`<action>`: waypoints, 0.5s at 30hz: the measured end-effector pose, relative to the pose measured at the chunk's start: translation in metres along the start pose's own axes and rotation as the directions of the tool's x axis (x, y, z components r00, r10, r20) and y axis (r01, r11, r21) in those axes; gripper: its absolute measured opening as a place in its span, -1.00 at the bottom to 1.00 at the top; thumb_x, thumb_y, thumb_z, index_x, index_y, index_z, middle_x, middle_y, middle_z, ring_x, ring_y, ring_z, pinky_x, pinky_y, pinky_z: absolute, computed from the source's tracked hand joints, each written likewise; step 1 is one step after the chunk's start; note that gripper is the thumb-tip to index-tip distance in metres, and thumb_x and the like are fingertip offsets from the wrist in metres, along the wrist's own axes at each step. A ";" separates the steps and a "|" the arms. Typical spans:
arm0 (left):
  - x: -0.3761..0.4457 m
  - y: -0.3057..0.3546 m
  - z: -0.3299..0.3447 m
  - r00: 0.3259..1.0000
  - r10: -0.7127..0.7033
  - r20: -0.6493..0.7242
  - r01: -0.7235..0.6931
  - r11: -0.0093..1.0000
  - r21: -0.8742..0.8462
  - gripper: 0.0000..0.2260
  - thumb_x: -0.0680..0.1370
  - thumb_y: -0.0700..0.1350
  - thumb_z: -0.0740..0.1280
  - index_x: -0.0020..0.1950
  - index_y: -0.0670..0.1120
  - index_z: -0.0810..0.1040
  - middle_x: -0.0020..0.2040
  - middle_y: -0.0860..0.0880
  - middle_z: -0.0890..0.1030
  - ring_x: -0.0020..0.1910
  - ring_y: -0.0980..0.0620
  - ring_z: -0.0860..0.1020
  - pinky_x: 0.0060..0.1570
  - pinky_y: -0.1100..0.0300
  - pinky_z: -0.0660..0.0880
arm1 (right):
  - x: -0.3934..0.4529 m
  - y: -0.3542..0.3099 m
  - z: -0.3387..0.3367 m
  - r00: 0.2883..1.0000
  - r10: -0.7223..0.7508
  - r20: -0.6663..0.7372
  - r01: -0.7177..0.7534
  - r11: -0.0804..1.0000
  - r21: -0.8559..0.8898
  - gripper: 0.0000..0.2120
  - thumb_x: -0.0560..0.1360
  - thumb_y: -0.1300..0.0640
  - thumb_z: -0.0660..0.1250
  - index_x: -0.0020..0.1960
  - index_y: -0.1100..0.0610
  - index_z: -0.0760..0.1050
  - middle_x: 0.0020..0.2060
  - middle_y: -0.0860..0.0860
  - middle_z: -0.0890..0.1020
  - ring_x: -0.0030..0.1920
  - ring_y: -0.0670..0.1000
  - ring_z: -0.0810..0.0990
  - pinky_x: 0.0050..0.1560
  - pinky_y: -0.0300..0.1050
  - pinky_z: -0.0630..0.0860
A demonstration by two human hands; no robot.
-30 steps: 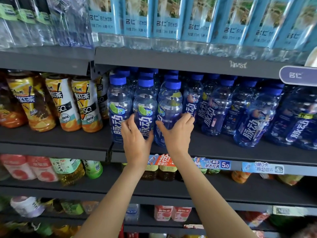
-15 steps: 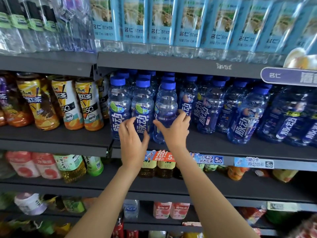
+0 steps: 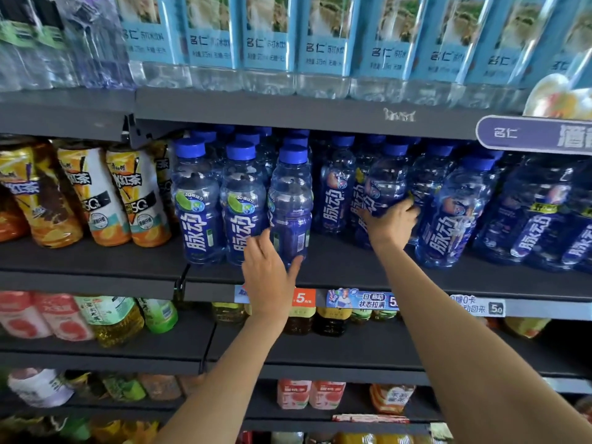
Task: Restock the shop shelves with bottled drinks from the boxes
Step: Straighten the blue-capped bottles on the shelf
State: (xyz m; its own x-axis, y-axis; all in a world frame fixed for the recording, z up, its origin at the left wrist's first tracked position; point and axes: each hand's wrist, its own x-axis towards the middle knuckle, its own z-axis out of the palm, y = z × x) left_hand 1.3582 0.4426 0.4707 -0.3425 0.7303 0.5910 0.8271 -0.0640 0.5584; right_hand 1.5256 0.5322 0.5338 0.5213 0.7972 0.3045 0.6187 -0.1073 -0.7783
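Middle shelf [image 3: 320,267], dark grey, listed left to right: orange-and-white iced tea bottles [image 3: 96,193] leaning at the far left; then three blue-capped front-row bottles [image 3: 197,203] standing upright side by side at the shelf edge, the third turned so its barcode faces out. Left hand [image 3: 270,277] sits at the base of that third bottle [image 3: 291,206], fingers [image 3: 259,248] spread apart, thumb against the bottle's lower right, no closed grip; a second ago it lay against the middle bottle, so it has shifted one bottle rightward. A bare strip of shelf follows. Right hand [image 3: 392,222], formerly beside the left hand on the third bottle, has moved well apart to the right and reaches deeper in, fingers wrapped on a blue drink bottle [image 3: 384,187] in the peach-labelled group; whether the bottle is lifted cannot be told. More blue bottles [image 3: 461,213] fill the shelf rightward, tilted. Above: a row of light-blue-labelled water bottles [image 3: 269,43]. Below the shelf edge: price tags [image 3: 362,299], then lower shelves of mixed drinks, blurred.
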 end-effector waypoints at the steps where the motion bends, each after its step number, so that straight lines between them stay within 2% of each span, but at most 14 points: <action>1: 0.000 -0.002 0.002 1.000 0.002 -0.003 -0.002 1.000 -0.004 -0.41 0.39 0.02 0.46 0.28 -0.26 0.37 0.12 -0.20 0.45 0.11 -0.15 0.46 0.01 0.03 0.45 | 0.000 0.001 0.001 1.000 -0.007 -0.008 0.007 1.000 0.001 -0.21 0.35 0.02 0.49 0.36 0.33 0.16 0.33 0.28 0.28 0.34 0.25 0.29 0.28 0.06 0.29; 4: -0.001 -0.007 0.005 1.000 0.010 -0.007 -0.010 0.999 -0.043 -0.46 0.41 -0.01 0.45 0.25 -0.26 0.38 0.10 -0.21 0.44 0.09 -0.16 0.46 0.02 -0.01 0.43 | -0.008 0.011 0.001 0.997 -0.072 0.030 0.070 0.996 0.062 -0.27 0.33 0.02 0.51 0.30 0.32 0.23 0.28 0.26 0.36 0.29 0.24 0.36 0.25 0.05 0.33; 6: -0.001 -0.009 0.008 0.999 0.026 -0.020 -0.027 0.999 -0.045 -0.46 0.41 -0.02 0.46 0.25 -0.28 0.39 0.07 -0.22 0.45 0.06 -0.18 0.47 -0.01 -0.04 0.44 | -0.018 0.013 -0.002 0.973 -0.186 0.136 0.171 0.979 0.112 -0.33 0.33 0.01 0.52 0.26 0.30 0.30 0.21 0.20 0.44 0.20 0.17 0.44 0.11 -0.08 0.38; 9: -0.002 -0.010 0.010 0.999 0.038 -0.023 -0.038 0.999 -0.030 -0.46 0.41 -0.02 0.46 0.25 -0.29 0.39 0.04 -0.22 0.46 0.02 -0.18 0.48 -0.05 -0.03 0.45 | -0.024 0.002 0.000 0.892 -0.312 0.328 0.280 0.950 0.141 -0.44 0.32 0.01 0.52 0.18 0.24 0.41 0.07 0.10 0.57 -0.02 0.00 0.51 -0.14 -0.31 0.32; 11: -0.003 -0.009 0.009 0.999 0.038 -0.002 -0.038 0.999 -0.014 -0.44 0.42 0.01 0.44 0.26 -0.29 0.38 0.04 -0.21 0.45 0.01 -0.16 0.47 -0.06 0.00 0.44 | -0.024 -0.008 0.005 0.873 -0.322 0.367 0.281 0.946 0.163 -0.46 0.33 0.04 0.52 0.18 0.24 0.42 0.04 0.09 0.60 -0.05 0.00 0.53 -0.15 -0.29 0.36; 15: -0.002 -0.008 0.009 0.999 0.039 0.021 -0.039 0.999 0.012 -0.44 0.42 0.03 0.43 0.27 -0.28 0.39 0.03 -0.20 0.46 0.00 -0.14 0.48 -0.10 0.03 0.45 | -0.021 -0.015 0.015 0.889 -0.291 0.354 0.239 0.953 0.185 -0.49 0.36 0.07 0.50 0.20 0.26 0.41 0.06 0.14 0.60 0.06 0.12 0.56 -0.02 -0.14 0.42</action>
State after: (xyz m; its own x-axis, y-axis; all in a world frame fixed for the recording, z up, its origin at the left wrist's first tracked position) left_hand 1.3568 0.4474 0.4599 -0.3009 0.7413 0.5999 0.8452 -0.0840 0.5278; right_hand 1.4965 0.5263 0.5313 0.0751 0.9501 0.3029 0.6056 0.1978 -0.7708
